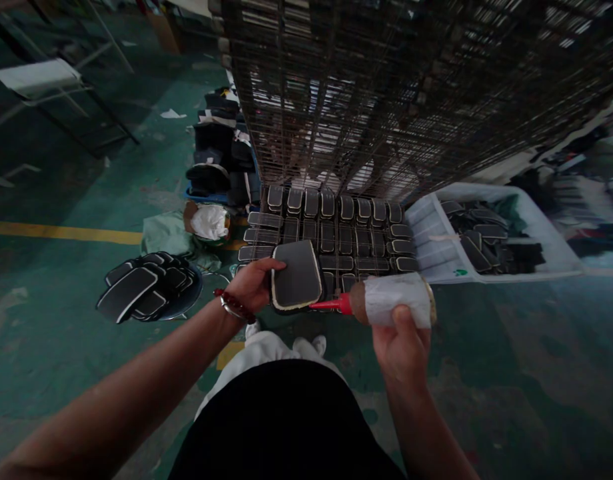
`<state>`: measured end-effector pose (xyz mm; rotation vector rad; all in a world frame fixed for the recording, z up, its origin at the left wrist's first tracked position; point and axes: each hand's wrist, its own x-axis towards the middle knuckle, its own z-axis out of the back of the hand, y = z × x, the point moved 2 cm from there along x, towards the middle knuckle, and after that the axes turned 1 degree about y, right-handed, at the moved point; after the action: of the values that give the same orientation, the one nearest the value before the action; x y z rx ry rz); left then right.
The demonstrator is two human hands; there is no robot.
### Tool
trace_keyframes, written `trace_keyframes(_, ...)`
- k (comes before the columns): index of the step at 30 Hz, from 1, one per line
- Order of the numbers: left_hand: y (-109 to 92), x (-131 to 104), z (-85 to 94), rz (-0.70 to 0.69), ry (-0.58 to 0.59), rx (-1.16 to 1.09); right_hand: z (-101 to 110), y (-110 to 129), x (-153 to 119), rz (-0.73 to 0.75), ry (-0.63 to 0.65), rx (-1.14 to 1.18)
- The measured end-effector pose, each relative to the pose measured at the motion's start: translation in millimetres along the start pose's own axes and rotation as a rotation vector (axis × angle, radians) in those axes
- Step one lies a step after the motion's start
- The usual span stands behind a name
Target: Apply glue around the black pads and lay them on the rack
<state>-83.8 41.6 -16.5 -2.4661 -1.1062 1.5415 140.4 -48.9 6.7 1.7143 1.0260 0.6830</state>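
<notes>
My left hand [254, 283] is closed on the left edge of a dark, rounded rectangular pad [296, 277] with a pale line along its rim, the thumb lying on its face. In my right hand [404, 340] is a squeeze bottle [396, 300] wrapped in whitish material, held on its side with the fingers around it. Its red nozzle points left, and the tip meets or nearly meets the pad's lower right rim. Behind the pad, rows of similar dark pads [346, 208] lie on a wire rack, partly hidden by my hands and the bottle.
Wire mesh shelves [336, 100] tilt up at the back. A white bin [426, 247] with dark pieces stands at right. More dark pads [131, 290] are piled on a round stool at left. Beyond are a green cloth bundle [164, 233], stacked black items [214, 140] and a small table [39, 77].
</notes>
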Motion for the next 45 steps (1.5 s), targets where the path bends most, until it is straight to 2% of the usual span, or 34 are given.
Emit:
trace_keyframes(3,2.0,-0.7,-3.8,-0.074,-0.015,0.025,-4.3,-9.7,-2.5,-0.23,-0.028,0.132)
trace_keyframes(5,5.7,-2.8,-6.9,-0.148,0.023,0.082,-7.3,-11.5,5.0,-0.399,-0.025,0.254)
trace_keyframes(6,8.7,-4.1,-8.3,-0.172,0.059,0.114,-8.0,-10.1,11.9,-0.428,-0.04,0.304)
trace_keyframes(8,17.3,-6.9,-10.9,-0.17,0.149,0.175,-7.7,-4.1,29.8,-0.365,-0.098,0.342)
trace_keyframes(10,27.1,-9.3,-12.7,-0.14,0.226,0.225,-6.9,2.4,47.7,-0.223,-0.135,0.3)
trace_keyframes(13,39.9,-12.1,-16.0,-0.122,0.288,0.267,-8.7,5.7,66.3,-0.049,-0.088,0.178)
trace_keyframes(17,50.0,-16.4,-22.6,-0.103,0.339,0.294,-10.9,-0.6,73.9,0.101,-0.049,0.08)
trace_keyframes(22,50.7,-19.2,-23.8,-0.096,0.391,0.302,-3.0,-9.0,57.8,0.102,-0.027,0.056)
trace_keyframes(26,45.6,-18.3,-19.0,-0.101,0.387,0.327,11.5,-8.7,38.9,-0.009,0.087,0.031)
trace_keyframes(28,43.3,-18.9,-17.7,-0.099,0.407,0.35,18.5,-4.7,37.1,-0.04,0.099,0.016)
trace_keyframes(33,43.4,-21.2,-19.0,-0.053,0.452,0.414,30.4,11.2,50.4,0.145,-0.022,0.048)
trace_keyframes(36,46.1,-19.1,-23.0,-0.032,0.482,0.449,39.3,11.4,47.3,0.175,-0.081,0.082)
trace_keyframes(38,48.7,-14.8,-27.4,-0.019,0.493,0.472,48.6,6.6,37.0,0.139,-0.117,0.119)
trace_keyframes(40,52.7,-8.1,-33.7,-0.009,0.49,0.497,60.7,0.1,25.2,0.037,-0.151,0.174)
trace_keyframes(43,65.0,6.7,-48.1,0.003,0.482,0.519,87.1,-5.6,16.9,-0.287,-0.213,0.34)
trace_keyframes(45,78.5,20.5,-60.3,0.007,0.461,0.534,114.3,0.2,21.5,-0.455,-0.284,0.535)
